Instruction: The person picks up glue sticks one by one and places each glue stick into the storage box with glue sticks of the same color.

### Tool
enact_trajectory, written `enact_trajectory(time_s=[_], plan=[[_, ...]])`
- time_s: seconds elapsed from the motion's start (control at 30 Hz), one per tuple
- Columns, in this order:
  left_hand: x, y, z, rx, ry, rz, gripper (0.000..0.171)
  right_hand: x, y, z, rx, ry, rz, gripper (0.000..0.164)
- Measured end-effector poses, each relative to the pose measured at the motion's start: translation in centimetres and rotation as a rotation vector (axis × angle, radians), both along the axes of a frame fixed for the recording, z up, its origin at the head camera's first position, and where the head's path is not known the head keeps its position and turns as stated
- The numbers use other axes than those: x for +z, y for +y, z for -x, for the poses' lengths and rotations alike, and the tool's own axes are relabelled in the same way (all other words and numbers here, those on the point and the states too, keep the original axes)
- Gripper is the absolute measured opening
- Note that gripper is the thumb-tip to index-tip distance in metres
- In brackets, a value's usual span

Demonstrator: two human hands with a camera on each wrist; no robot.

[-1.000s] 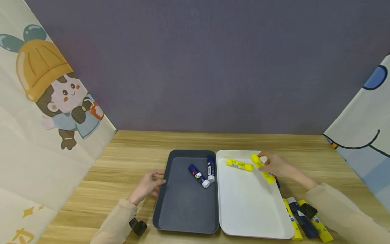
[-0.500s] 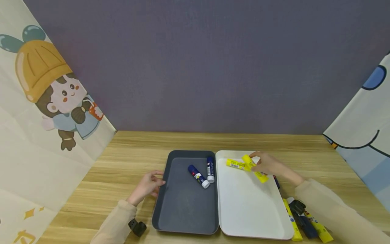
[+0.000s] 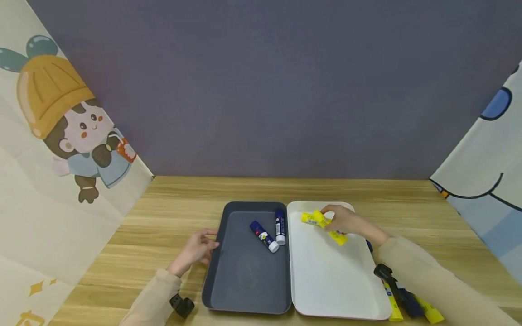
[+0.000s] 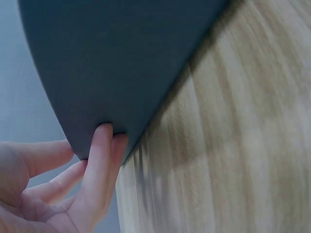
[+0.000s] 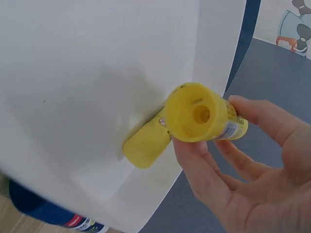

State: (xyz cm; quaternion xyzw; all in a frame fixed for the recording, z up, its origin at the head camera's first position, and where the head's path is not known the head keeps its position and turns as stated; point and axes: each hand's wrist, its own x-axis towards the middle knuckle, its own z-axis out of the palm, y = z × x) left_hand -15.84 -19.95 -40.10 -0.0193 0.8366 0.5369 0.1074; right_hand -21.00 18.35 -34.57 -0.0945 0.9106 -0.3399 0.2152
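Observation:
My right hand (image 3: 344,220) pinches a yellow glue stick (image 5: 194,116) between thumb and fingers, above the white tray (image 3: 332,280). It hangs tilted, its round end facing the right wrist camera. Beneath and partly hidden by it, another yellow glue stick (image 5: 146,145) lies near the tray's far end. My left hand (image 3: 195,249) rests at the left side of the dark grey tray (image 3: 248,280); in the left wrist view, its nearly straight fingers touch the outer wall (image 4: 112,73). Two navy glue sticks with white caps lie in that tray, one slanted (image 3: 264,236) and one along the right wall (image 3: 280,226).
Both trays stand side by side on the wooden table (image 3: 171,203). Right of the white tray, yellow glue sticks (image 3: 428,310) and navy ones (image 5: 41,206) lie on the wood, partly covered by my right sleeve (image 3: 428,267). A grey partition (image 3: 261,90) rises behind.
My right hand has moved left with the yellow glue stick, from the white tray's right edge to over the other yellow glue stick. My left hand stays at the dark tray.

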Motion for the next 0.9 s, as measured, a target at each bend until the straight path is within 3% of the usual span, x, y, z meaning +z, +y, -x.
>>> enact_trajectory(time_s=[0.43,0.9], plan=[[-0.1,-0.5,-0.1,-0.021,-0.013,-0.015,0.038,-1.2,-2.1,0.6,-0.003,-0.029,-0.079,0.051],[-0.2,-0.3,0.1,0.035,-0.042,-0.033,0.037,-2.9,-3.6,1.2,-0.024,-0.092,-0.126,0.051]])
